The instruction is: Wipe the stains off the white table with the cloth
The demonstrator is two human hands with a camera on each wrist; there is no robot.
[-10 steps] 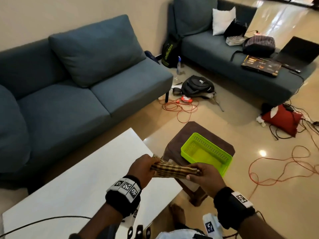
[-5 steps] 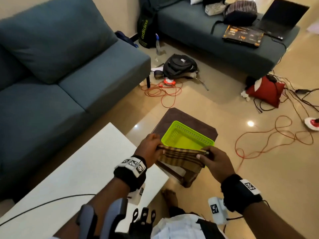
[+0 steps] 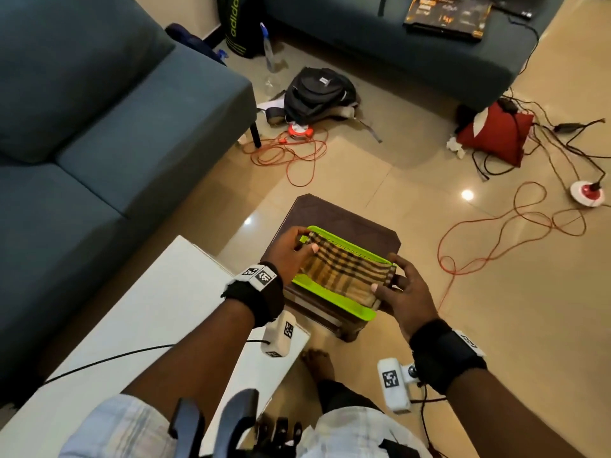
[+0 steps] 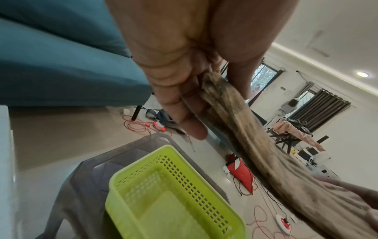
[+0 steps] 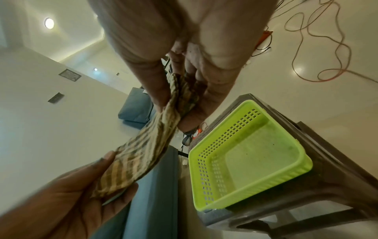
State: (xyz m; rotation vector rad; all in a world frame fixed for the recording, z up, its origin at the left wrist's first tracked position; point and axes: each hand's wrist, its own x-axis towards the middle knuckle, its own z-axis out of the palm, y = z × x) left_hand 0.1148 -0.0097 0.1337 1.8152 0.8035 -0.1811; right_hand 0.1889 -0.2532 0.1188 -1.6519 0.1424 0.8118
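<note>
A brown checked cloth (image 3: 344, 271) is stretched between both hands just above a lime-green basket (image 3: 330, 300). My left hand (image 3: 292, 251) pinches its left end, also seen close up as the cloth (image 4: 235, 116) in the left wrist view. My right hand (image 3: 401, 289) pinches the right end of the cloth (image 5: 163, 129). The white table (image 3: 142, 325) lies at the lower left, to the left of the hands. In the wrist views the basket (image 4: 167, 197) (image 5: 249, 155) is empty under the cloth.
The basket stands on a dark brown stool (image 3: 334, 216) beside the table's right corner. A blue sofa (image 3: 99, 110) runs along the left. A black backpack (image 3: 317, 94), red cables (image 3: 496, 233) and a red cushion (image 3: 496, 133) lie on the floor. A bare foot (image 3: 319, 361) is below the stool.
Both hands have carried the cloth away from the table's corner to above the green basket, and the cloth is now spread wider between them.
</note>
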